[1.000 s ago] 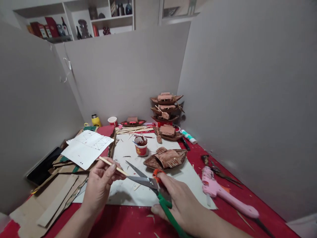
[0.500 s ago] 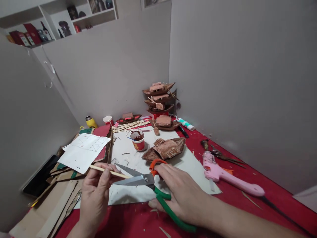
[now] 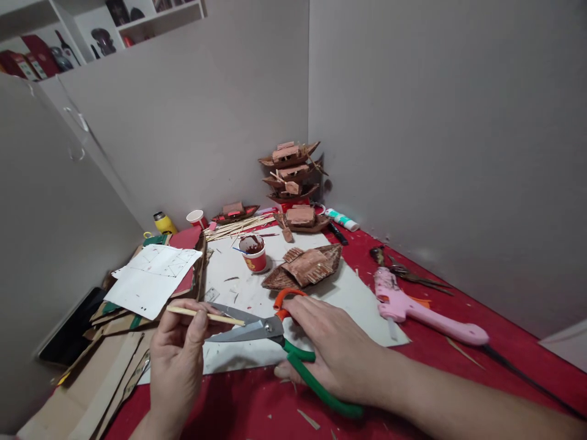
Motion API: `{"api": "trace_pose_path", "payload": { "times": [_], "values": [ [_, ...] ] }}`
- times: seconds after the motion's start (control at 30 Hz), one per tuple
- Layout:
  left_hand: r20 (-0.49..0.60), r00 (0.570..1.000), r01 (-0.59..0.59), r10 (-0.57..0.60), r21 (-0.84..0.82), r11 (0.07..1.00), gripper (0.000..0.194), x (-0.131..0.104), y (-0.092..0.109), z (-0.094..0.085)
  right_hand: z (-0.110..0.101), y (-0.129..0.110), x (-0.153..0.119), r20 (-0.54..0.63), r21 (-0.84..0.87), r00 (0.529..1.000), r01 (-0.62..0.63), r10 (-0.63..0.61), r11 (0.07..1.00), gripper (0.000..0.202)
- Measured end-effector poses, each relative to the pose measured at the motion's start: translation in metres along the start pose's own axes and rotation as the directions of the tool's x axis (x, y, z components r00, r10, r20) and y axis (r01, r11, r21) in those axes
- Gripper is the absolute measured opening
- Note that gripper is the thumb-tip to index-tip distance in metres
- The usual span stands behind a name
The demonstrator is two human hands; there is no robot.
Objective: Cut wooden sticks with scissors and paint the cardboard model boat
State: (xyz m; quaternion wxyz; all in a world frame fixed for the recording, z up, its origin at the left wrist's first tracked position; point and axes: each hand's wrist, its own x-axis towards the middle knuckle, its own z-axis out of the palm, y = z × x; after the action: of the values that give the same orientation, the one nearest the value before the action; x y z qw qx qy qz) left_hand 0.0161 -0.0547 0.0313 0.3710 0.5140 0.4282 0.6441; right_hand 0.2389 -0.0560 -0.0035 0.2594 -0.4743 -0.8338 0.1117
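Between the thumb and fingers of my left hand [image 3: 181, 348] is a thin pale wooden stick [image 3: 224, 319], pointing right. My right hand [image 3: 332, 348] grips a pair of scissors [image 3: 268, 329] with one orange and one green handle. The scissor blades are partly apart and point left toward my left hand. The stick's right end lies at the blades, close to the pivot. Just beyond the scissors, a brown model boat [image 3: 305, 267] with a ribbed roof rests on the white sheet [image 3: 220, 360]. A red paper cup [image 3: 254, 260] with brown paint inside stands beside the boat.
A pink glue gun [image 3: 431, 321] and pliers [image 3: 422, 278] lie on the red tabletop at right. Stacked model boats [image 3: 288, 171] stand in the back corner. Thin sticks [image 3: 238, 227] lie behind the cup. Cardboard pieces [image 3: 87, 379] and a drawn-on paper [image 3: 156, 278] are at left.
The scissor blades have closed slightly, and the stick has shifted a little against them. The whole view has tilted slightly downward; both hands keep their hold.
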Motion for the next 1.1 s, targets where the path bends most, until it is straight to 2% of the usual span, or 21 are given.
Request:
{"api": "trace_pose_path", "payload": {
  "times": [0.83, 1.1],
  "values": [
    [0.007, 0.999, 0.043, -0.043, 0.003, 0.999, 0.012, -0.0013, -0.0040, -0.0006, 0.0033, 0.0047, -0.0002, -0.021, -0.045, 1.000, 0.010, -0.011, 0.999, 0.058],
    [-0.003, 0.997, 0.073, -0.073, -0.014, 0.997, 0.015, -0.0006, -0.0047, -0.0001, 0.0024, 0.0037, -0.0016, -0.003, -0.053, 1.000, 0.003, -0.004, 0.999, 0.050]
  ]
}}
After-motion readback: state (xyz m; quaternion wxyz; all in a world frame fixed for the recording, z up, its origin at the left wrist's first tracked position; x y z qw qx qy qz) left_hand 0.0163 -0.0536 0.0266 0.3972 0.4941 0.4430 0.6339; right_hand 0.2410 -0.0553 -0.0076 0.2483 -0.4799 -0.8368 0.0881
